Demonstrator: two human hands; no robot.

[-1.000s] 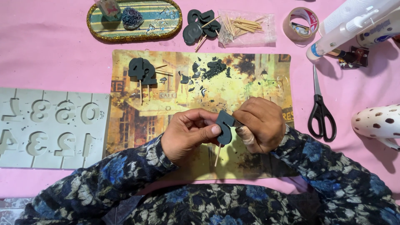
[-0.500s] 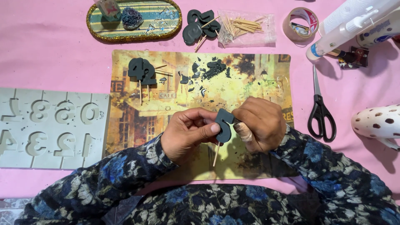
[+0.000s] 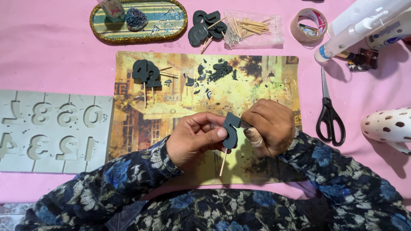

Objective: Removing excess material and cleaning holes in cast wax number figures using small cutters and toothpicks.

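Pinching a dark number piece (image 3: 231, 130) on its stick, the left hand (image 3: 195, 139) steadied it while the right hand (image 3: 269, 126), grip clamped on its edge, trimmed it.

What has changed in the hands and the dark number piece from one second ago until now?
Little changed. The left hand and right hand still pinch the dark number on its stick; the piece has turned slightly, so its face shows more plainly. Nothing was let go. The mould, scissors, tape and other numbers on the mat stayed in place.
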